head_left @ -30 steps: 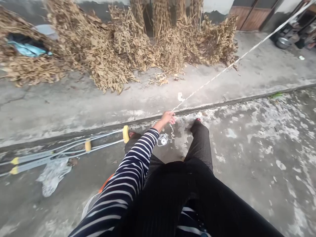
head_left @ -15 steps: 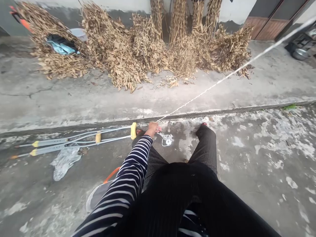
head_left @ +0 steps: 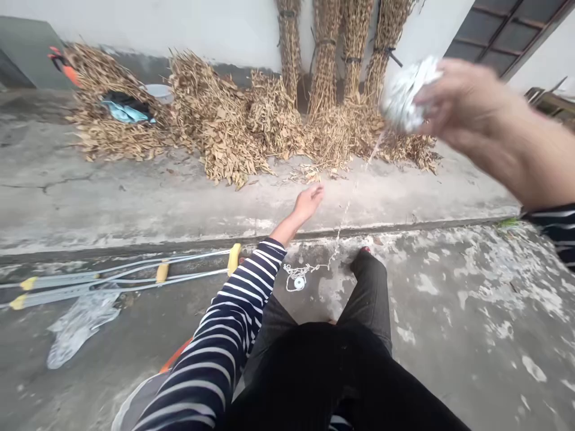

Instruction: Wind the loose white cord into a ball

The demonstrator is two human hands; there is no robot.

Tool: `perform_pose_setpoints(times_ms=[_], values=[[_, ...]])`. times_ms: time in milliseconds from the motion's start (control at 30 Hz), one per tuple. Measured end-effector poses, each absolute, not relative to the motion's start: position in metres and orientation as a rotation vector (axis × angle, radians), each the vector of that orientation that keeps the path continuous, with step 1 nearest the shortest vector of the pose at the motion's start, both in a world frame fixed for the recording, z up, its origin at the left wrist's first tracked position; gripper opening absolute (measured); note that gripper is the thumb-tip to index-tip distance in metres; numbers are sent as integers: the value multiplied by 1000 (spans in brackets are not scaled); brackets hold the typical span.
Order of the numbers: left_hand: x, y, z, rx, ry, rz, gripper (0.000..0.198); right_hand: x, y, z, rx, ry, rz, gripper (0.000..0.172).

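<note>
My right hand point(head_left: 476, 114), blurred by motion, is raised at the upper right with its fingers wrapped round a bundle of white string point(head_left: 409, 96). From the bundle a strand of string point(head_left: 344, 221) hangs loosely down to the ground. It ends in a small tangle by my feet, where a round white piece point(head_left: 299, 283) lies. My left hand point(head_left: 309, 202) reaches forward over the ledge, left of the hanging strand and apart from it. Its fingers are stretched out and loosely apart, and nothing shows in them.
Crutches with yellow pads point(head_left: 162, 272) lie on the ground at the left, beside a clear plastic bag point(head_left: 85, 323). A low concrete ledge point(head_left: 179, 209) runs across in front. Dry plant bundles point(head_left: 229, 126) lean along the wall. A grey thing with an orange band point(head_left: 175, 354) is partly behind my left arm.
The string was taut from my left hand to the upper right; now it hangs slack. My left hand has let go and moved forward. My right hand has come into view with the bundle.
</note>
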State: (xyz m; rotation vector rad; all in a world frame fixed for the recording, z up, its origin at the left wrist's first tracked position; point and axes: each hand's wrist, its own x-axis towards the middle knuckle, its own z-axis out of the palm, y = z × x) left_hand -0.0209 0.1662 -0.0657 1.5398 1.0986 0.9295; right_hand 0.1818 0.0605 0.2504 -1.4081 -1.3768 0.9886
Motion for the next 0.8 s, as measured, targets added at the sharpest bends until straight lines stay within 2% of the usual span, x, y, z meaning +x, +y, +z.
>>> perform_pose_setpoints(times_ms=[100, 233, 367, 567, 800], values=[[-5, 169, 9, 1546, 700, 1247, 41, 167, 62, 225, -1504, -1217, 1048, 47], [16, 153, 63, 1573, 511, 1249, 34, 174, 73, 196, -1443, -1211, 1197, 49], [36, 142, 64, 1504, 406, 1192, 31, 188, 78, 190, -1381, -1261, 1251, 45], [40, 139, 53, 1386, 363, 1125, 38, 200, 70, 188, -1372, -1312, 1370, 54], [30, 133, 42, 1446, 407, 1069, 33, 209, 57, 178, -1264, -1374, 1486, 52]])
